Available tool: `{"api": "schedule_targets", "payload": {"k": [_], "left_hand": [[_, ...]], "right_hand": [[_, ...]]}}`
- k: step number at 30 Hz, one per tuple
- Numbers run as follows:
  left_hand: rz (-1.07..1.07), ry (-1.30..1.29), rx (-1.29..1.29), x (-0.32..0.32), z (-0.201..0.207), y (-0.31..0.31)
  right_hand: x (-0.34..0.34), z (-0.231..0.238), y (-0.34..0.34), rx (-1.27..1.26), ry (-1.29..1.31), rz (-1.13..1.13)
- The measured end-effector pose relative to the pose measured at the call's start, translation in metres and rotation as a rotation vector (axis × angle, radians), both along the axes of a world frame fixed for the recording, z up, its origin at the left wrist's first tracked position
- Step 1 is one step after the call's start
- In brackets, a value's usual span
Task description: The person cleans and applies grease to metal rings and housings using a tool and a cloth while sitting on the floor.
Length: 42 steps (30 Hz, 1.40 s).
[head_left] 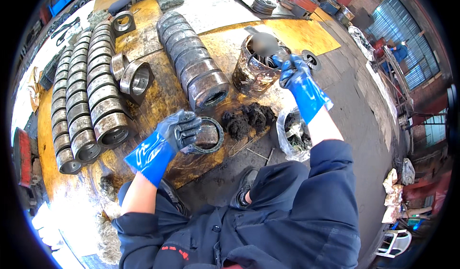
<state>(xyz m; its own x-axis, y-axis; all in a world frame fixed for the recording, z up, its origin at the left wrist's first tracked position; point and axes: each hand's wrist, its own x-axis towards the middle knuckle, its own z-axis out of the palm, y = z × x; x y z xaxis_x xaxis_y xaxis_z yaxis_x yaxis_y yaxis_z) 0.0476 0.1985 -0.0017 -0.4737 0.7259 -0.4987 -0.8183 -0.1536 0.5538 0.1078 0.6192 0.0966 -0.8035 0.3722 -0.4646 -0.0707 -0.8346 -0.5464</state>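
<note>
My left hand (pixel 181 131), in a blue rubber glove, grips a flat dark metal ring (pixel 210 135) lying on the yellow-brown work surface (pixel 158 96). My right hand (pixel 294 70), also gloved in blue, is raised at the rim of a rusty metal can (pixel 251 75) and holds a grey brush-like tool (pixel 265 43), which is blurred. Clumps of black grease (pixel 247 118) lie on the surface between the ring and the can.
Long rows of grey metal rings (pixel 81 101) run down the left, another row (pixel 194 60) lies in the middle, and two loose housings (pixel 135 77) sit between them. A clear plastic bag of dark waste (pixel 294 134) stands by my right leg. Concrete floor lies to the right.
</note>
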Motion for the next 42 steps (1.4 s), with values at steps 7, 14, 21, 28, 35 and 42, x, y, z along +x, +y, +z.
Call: {"api": "schedule_targets", "payload": {"k": [7, 14, 21, 28, 35, 42], "left_hand": [[0.071, -0.055, 0.013, 0.003, -0.001, -0.011], [0.152, -0.042, -0.170, 0.001, 0.020, -0.008], [0.133, 0.118, 0.137, 0.001, 0.001, -0.041], [0.173, 0.209, -0.056, -0.012, 0.019, -0.032], [0.164, 0.242, -0.325, -0.003, 0.010, -0.023], [-0.125, 0.110, -0.523, 0.038, -0.090, -0.034]], "right_hand": [[-0.072, -0.003, 0.115, 1.482, -0.409, -0.109], [-0.121, 0.035, 0.106, 2.118, -0.938, 0.155], [-0.076, -0.005, 0.071, 2.172, -0.558, -0.006], [0.028, -0.018, 0.049, 0.507, 0.230, 0.011], [0.146, -0.057, -0.088, 0.135, 0.245, 0.257], [0.165, -0.117, -0.173, 0.089, -0.403, 0.388]]}}
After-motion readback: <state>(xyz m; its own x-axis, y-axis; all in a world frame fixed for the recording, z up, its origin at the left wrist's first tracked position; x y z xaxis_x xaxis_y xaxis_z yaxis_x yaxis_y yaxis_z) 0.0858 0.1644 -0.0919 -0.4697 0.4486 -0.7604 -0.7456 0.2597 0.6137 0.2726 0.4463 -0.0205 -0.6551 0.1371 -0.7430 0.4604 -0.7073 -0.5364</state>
